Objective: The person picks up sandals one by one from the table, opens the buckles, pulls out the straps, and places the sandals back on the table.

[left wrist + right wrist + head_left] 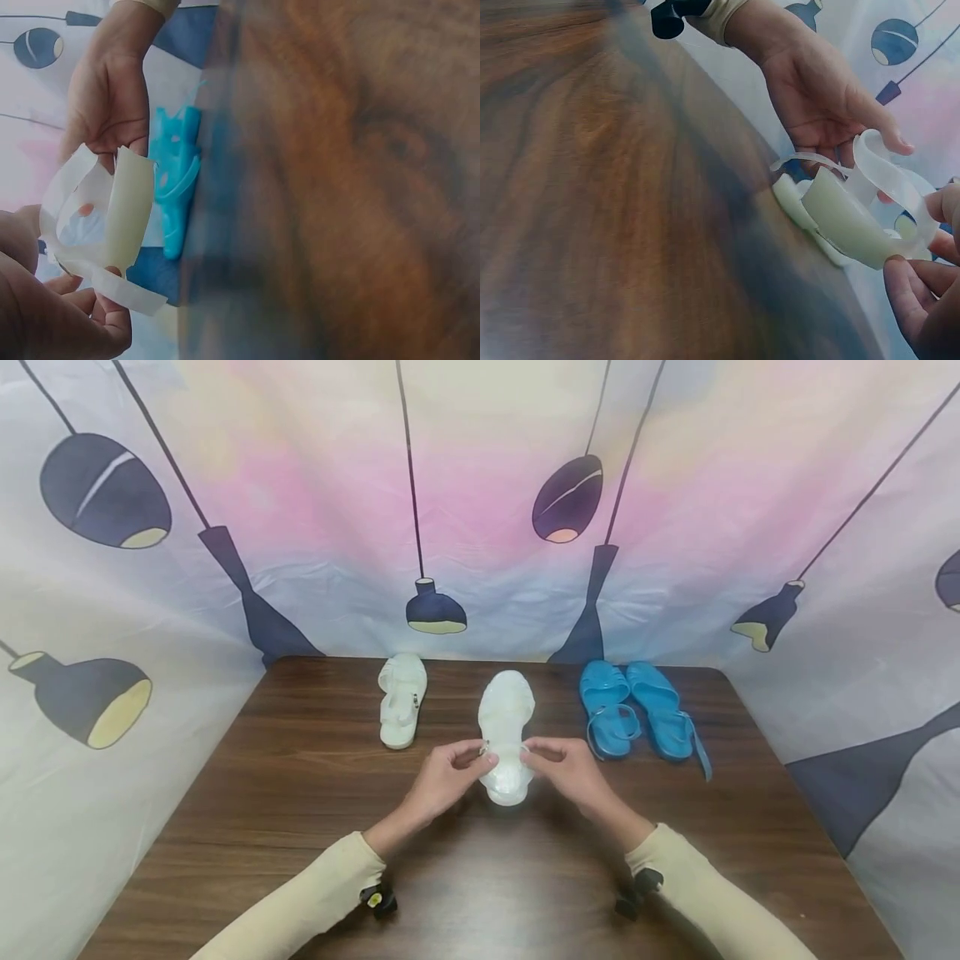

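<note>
In the head view, a white sandal (506, 706) is held up over the table, toe pointing away from me. My left hand (450, 774) pinches its left side near the heel with thumb and fingers. Opposite it, my right hand (567, 768) pinches the right side the same way. Seen from the left wrist, a strap of the sandal (133, 214) sticks out loose beside the left fingers. The right wrist view has the sandal (847, 217) tilted between both hands. A second white sandal (401, 706) lies on the table at back left.
Two blue sandals (611, 710) lie side by side at the back right of the brown wooden table (300, 777), one with its strap hanging loose. Behind the table stands a cloth backdrop (495, 527) printed with hanging lamps.
</note>
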A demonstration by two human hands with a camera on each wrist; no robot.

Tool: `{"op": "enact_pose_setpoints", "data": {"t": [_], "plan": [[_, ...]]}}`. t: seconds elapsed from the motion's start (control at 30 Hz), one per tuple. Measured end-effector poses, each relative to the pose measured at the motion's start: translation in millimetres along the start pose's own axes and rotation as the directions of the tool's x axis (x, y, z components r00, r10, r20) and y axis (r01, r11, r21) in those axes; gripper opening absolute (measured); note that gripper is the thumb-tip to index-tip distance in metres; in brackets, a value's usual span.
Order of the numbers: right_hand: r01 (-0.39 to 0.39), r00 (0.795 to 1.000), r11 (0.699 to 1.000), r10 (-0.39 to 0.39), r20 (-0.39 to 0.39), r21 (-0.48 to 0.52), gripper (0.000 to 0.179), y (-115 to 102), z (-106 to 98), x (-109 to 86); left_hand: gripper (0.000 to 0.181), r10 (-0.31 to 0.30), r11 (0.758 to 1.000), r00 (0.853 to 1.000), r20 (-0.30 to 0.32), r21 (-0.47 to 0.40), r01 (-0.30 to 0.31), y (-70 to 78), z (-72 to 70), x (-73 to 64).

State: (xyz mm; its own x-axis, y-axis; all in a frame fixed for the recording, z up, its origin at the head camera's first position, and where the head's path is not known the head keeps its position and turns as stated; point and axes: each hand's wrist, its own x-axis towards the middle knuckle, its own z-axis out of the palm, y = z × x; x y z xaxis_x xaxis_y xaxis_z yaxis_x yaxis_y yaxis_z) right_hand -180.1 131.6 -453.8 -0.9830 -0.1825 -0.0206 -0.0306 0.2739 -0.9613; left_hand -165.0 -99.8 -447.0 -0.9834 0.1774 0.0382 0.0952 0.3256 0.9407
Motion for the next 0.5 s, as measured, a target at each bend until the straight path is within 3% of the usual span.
{"op": "enact_pose_setpoints", "data": {"t": [0.5], "plan": [[-0.082, 0.997, 0.995, 0.082, -0.004, 0.051, 0.030, 28, -1, -20.3, 0.051, -0.029, 0.998, 0.993, 0.117, 0.057, 0.023, -13.8, 16.2, -11.7]]}}
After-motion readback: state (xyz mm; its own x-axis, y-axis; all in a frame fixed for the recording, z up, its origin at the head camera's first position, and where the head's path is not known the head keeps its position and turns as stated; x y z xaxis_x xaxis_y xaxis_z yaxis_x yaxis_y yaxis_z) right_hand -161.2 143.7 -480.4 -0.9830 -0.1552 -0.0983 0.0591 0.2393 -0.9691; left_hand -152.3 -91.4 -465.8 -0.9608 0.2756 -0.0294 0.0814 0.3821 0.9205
